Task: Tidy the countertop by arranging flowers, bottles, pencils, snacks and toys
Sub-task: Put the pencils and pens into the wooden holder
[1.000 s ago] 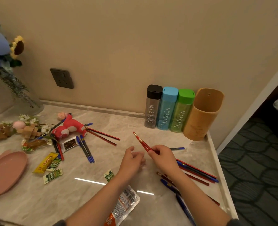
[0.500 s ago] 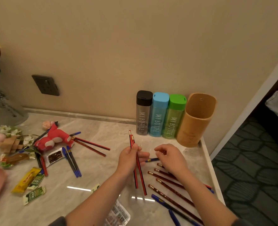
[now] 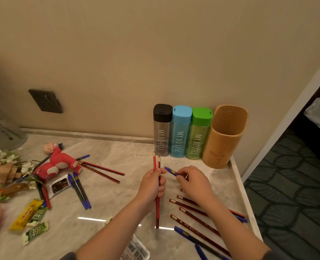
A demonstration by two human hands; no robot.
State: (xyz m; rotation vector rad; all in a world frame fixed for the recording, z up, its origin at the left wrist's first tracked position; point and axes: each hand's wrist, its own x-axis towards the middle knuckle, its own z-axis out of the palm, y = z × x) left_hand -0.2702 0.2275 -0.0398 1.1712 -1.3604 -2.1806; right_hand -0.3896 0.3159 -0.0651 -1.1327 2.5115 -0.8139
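Head view looks down on a pale marble countertop (image 3: pixel 118 188). At centre the left hand (image 3: pixel 152 185) is closed in a fist round two red pencils with gold ferrules (image 3: pixel 157 207), held nearly upright; their eraser ends stick up past the thumb and their lower ends reach down below the wrist. Just right of it the right hand (image 3: pixel 194 182) pinches a short blue-barrelled pen (image 3: pixel 170 171) between thumb and fingertips, the pen's free end pointing toward the left thumb; whether it touches that thumb is hard to tell.

Under and below the right hand lies a fan of dark red pencils (image 3: pixel 196 221), gold ends to the left, with a couple of blue pens (image 3: pixel 185 234) at the near edge. Beyond both hands, against the wall, stand three clear bottles printed "MY BOTTLE", capped black (image 3: pixel 162 129), light blue (image 3: pixel 181 131) and green (image 3: pixel 200 133), touching side by side, and right of them a tan cylindrical holder (image 3: pixel 225 137), open at the top.

Left of the left hand lie two more red pencils (image 3: pixel 102 170) and a pair of blue pens (image 3: pixel 80 192). Farther left are a red plush toy (image 3: pixel 58 166), a wooden block puzzle (image 3: pixel 6 172), white artificial flowers (image 3: pixel 5 156), and small yellow and green snack packets (image 3: pixel 30 214).
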